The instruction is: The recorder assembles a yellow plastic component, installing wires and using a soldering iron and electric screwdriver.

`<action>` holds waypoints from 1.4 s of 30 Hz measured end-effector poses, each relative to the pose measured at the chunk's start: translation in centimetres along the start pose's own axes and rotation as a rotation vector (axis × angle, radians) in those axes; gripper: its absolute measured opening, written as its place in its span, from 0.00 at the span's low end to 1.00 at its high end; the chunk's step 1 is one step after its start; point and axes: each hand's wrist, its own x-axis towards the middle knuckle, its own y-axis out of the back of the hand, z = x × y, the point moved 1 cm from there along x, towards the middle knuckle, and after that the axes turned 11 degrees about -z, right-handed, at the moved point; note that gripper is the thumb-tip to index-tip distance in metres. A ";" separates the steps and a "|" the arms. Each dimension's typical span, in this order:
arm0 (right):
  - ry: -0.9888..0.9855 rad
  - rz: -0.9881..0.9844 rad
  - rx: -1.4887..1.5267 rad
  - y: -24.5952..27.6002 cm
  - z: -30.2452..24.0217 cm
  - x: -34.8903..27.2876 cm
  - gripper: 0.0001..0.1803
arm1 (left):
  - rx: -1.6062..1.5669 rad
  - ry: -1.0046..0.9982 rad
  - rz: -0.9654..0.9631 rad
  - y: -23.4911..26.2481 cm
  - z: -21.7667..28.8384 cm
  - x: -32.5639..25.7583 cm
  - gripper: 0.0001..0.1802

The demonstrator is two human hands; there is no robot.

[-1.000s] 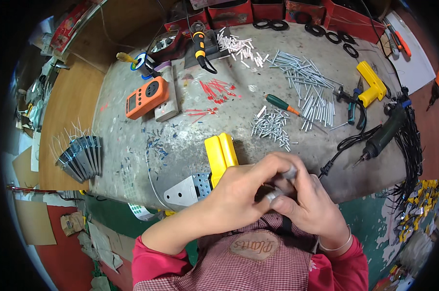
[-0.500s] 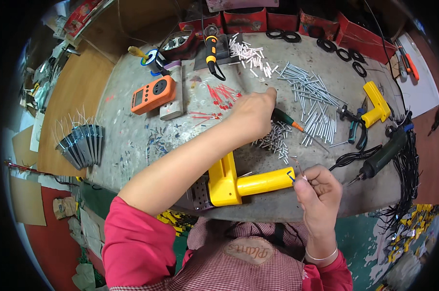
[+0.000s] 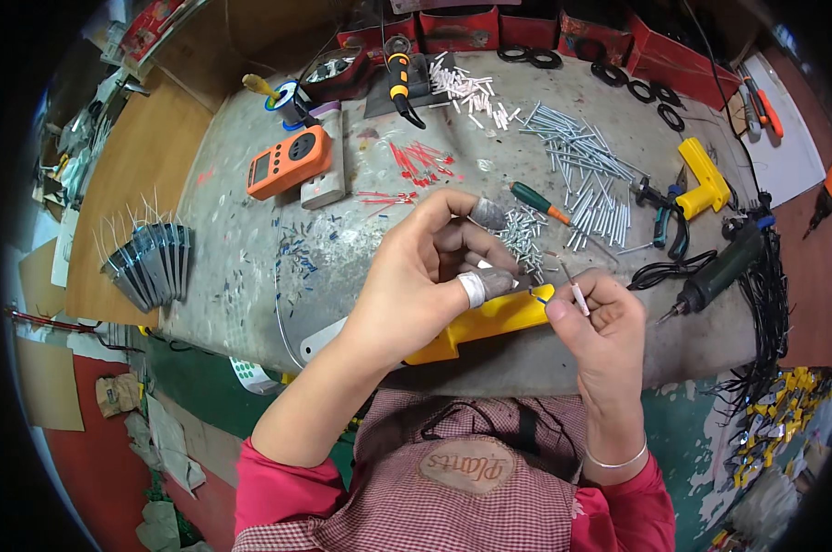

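Grey workbench [image 3: 250, 239], littered: orange meter [image 3: 289, 162] far left, yellow glue gun [image 3: 705, 179] and black rotary tool [image 3: 719, 271] far right, loose metal tubes [image 3: 586, 184] and a green-handled screwdriver [image 3: 537, 201] between. Yellow tool [image 3: 485, 322] lying at the near edge, under both hands.

Left hand [image 3: 416, 290] half curled above that tool, thumb and forefinger capped in grey finger guards, tips close together; hard to tell whether anything is pinched between them. Right hand [image 3: 600, 317] closed, pinching a thin white-sleeved pin [image 3: 577, 294] upright between thumb and forefinger, just beside the yellow tool's end.

Best done, probably, with wrists braced on the bench edge, pin kept steady, guarded fingertips brought to it slowly. Pile of small pieces [image 3: 524, 237] right behind, easily knocked.
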 end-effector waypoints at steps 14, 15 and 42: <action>-0.110 -0.064 -0.210 -0.3 -0.3 -0.1 0.09 | -0.019 0.024 -0.036 -0.3 0.3 -1.4 0.26; -0.105 -0.066 -0.220 -0.3 -0.3 -0.1 0.09 | 0.030 0.005 -0.025 -0.3 0.3 -1.4 0.26; -0.138 -0.136 0.041 1.1 -0.3 -0.4 0.05 | 0.319 -0.208 0.044 -1.3 -1.1 -2.1 0.20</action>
